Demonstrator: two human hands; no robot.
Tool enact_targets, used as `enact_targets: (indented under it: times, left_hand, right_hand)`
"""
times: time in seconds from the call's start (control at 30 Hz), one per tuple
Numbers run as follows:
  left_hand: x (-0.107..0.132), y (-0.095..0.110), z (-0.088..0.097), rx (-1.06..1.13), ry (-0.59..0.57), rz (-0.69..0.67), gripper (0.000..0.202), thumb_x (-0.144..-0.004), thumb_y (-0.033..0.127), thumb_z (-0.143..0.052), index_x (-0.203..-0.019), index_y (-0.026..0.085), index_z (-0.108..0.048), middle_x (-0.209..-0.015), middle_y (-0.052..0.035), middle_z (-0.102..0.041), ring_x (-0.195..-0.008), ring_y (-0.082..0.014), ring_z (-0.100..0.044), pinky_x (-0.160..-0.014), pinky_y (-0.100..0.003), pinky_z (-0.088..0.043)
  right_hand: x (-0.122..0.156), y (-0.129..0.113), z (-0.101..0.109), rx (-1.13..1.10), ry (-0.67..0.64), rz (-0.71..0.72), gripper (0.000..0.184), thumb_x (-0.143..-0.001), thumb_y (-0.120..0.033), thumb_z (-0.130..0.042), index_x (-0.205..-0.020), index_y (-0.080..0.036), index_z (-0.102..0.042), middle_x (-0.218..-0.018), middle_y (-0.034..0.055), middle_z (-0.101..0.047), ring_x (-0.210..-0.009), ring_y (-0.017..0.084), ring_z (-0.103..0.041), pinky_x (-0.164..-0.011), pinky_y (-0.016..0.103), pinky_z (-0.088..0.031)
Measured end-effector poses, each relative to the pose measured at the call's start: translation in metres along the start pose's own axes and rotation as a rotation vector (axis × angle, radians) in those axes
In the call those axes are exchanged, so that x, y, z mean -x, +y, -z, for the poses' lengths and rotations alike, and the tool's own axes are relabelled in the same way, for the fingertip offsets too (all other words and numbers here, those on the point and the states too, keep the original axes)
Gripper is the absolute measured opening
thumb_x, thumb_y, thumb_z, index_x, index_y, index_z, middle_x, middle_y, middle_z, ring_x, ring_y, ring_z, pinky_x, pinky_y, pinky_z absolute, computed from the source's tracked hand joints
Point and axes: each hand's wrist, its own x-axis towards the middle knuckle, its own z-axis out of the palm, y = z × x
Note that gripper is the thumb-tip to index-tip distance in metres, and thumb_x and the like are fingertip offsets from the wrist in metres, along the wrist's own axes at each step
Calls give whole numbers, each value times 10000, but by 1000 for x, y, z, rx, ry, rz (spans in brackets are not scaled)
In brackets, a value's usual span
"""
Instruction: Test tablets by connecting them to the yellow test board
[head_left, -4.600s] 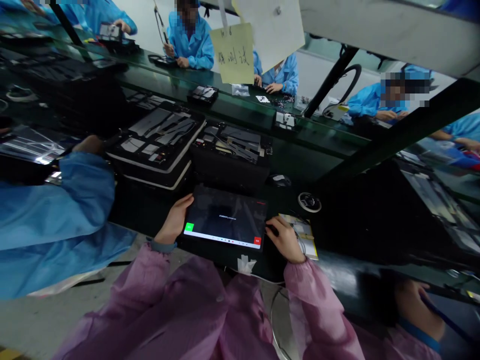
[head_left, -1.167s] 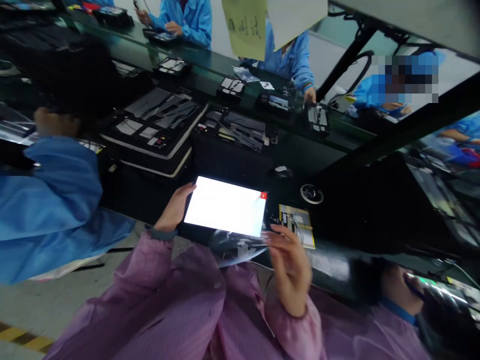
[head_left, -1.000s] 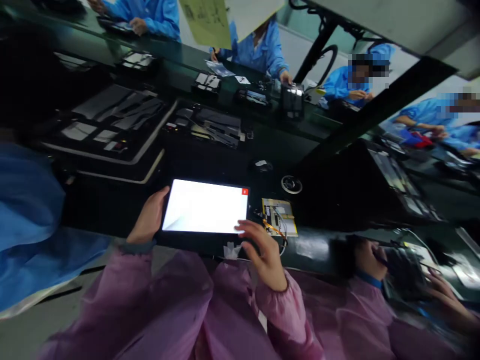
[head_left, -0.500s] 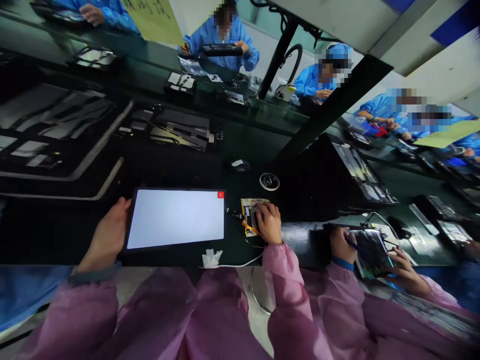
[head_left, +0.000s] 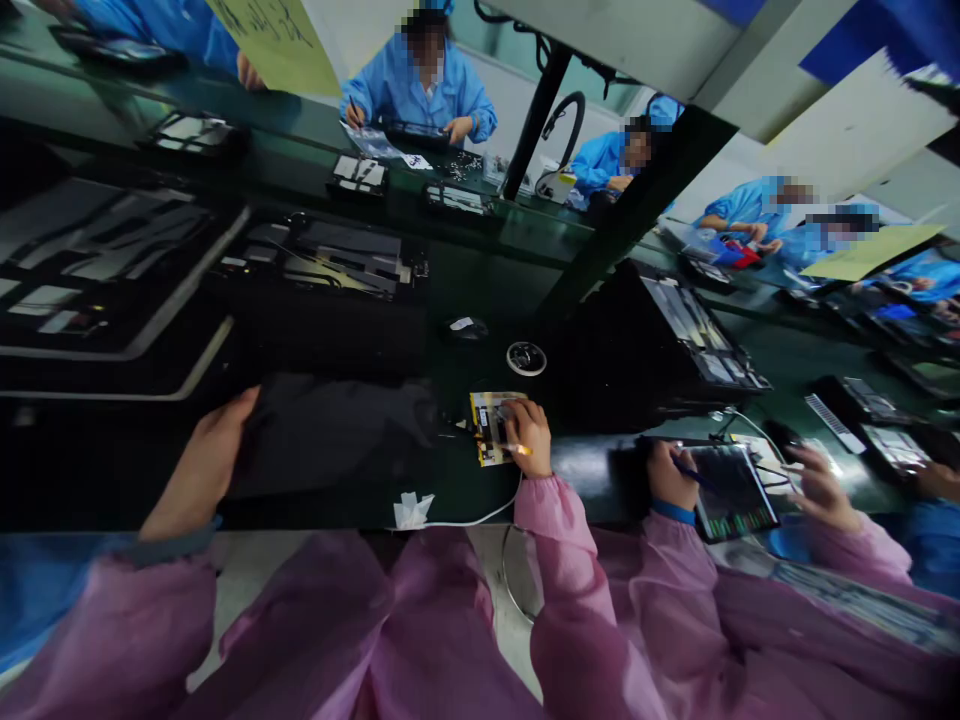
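Observation:
A tablet [head_left: 337, 435] with a dark screen lies flat on the green bench in front of me. My left hand [head_left: 202, 465] grips its left edge, thumb on top. My right hand [head_left: 529, 435] rests on a small yellow circuit board [head_left: 487, 428] just right of the tablet, fingers curled and pinching an orange flex cable end. A white cable [head_left: 465, 520] runs along the bench's front edge below the board.
Black trays of parts [head_left: 330, 260] sit behind the tablet, with a tape roll [head_left: 526, 357] and a black box [head_left: 660, 340] to the right. A person in pink at my right holds another tablet [head_left: 727, 490]. People in blue work across the belt.
The tablet's screen went from dark to white to dark again. My right hand left the tablet's right edge and moved onto the circuit board. My view swung to the right.

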Motion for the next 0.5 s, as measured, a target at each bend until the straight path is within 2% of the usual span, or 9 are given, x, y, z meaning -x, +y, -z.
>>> enact_targets:
  times: [0.1, 0.13, 0.17, 0.2, 0.27, 0.3, 0.37, 0.43, 0.5]
  left_hand:
    - [19, 17, -3, -303, 194, -254, 347, -823, 448, -566, -1153, 352, -612, -1304, 57, -610, -1289, -293, -473, -1110, -484, -322]
    - [29, 25, -7, -375, 222, -365, 371, -827, 428, -566, -1188, 343, -592, -1320, 26, -593, -1271, -295, -488, -1094, -472, -339]
    - [41, 35, -13, -401, 204, -464, 372, -844, 412, -551, -1206, 334, -581, -1296, -1, -600, -1217, -287, -529, -1056, -446, -380]
    - [55, 46, -23, -381, 145, -540, 339, -867, 396, -528, -1191, 322, -595, -1208, -22, -635, -1095, -265, -597, -975, -403, -441]
    - [82, 67, -52, -309, -117, -616, 284, -891, 362, -511, -1133, 288, -640, -986, -41, -676, -851, -220, -643, -784, -322, -492]
    - [94, 76, -71, -289, -261, -663, 281, -884, 347, -532, -1130, 281, -651, -914, -41, -682, -797, -213, -640, -731, -303, -484]
    - [113, 90, -113, -264, -451, -794, 291, -866, 317, -582, -1147, 284, -650, -893, -45, -695, -782, -208, -642, -728, -288, -472]
    - [121, 96, -150, -315, -515, -927, 238, -858, 290, -607, -1086, 251, -663, -922, -70, -700, -813, -218, -644, -719, -285, -468]
    - [121, 97, -174, -461, -581, -998, 130, -886, 223, -556, -957, 203, -662, -874, -82, -689, -809, -221, -641, -712, -291, -471]
  right_hand:
    - [3, 2, 9, -135, 23, -59, 418, -803, -130, -434, -1175, -155, -622, -1089, 99, -629, -1010, 224, -537, -905, 375, -455]
    - [6, 2, 14, -193, 34, -71, 423, -792, -123, -422, -1159, -161, -628, -1087, 97, -633, -1023, 223, -542, -913, 378, -456]
    - [10, 2, 20, -255, 39, -71, 420, -787, -118, -409, -1137, -168, -636, -1092, 94, -637, -1039, 221, -548, -926, 381, -455]
    - [14, 0, 27, -316, 36, -58, 411, -789, -119, -400, -1115, -175, -643, -1106, 90, -641, -1060, 219, -550, -945, 384, -449]
    - [24, -6, 40, -437, -12, -4, 374, -820, -144, -391, -1087, -186, -649, -1143, 80, -643, -1112, 215, -546, -985, 387, -430]
    - [28, -10, 46, -490, -50, 16, 350, -846, -167, -389, -1080, -189, -648, -1151, 76, -644, -1125, 214, -548, -995, 385, -425]
    - [36, -21, 56, -563, -132, 33, 308, -903, -227, -382, -1068, -192, -640, -1133, 72, -652, -1112, 211, -565, -981, 374, -436]
    - [41, -31, 61, -591, -191, 45, 285, -943, -274, -378, -1045, -191, -631, -1068, 68, -665, -1044, 202, -597, -925, 351, -462]
    - [44, -40, 62, -593, -209, 86, 261, -956, -313, -402, -998, -190, -627, -987, 61, -668, -963, 192, -609, -874, 334, -469]
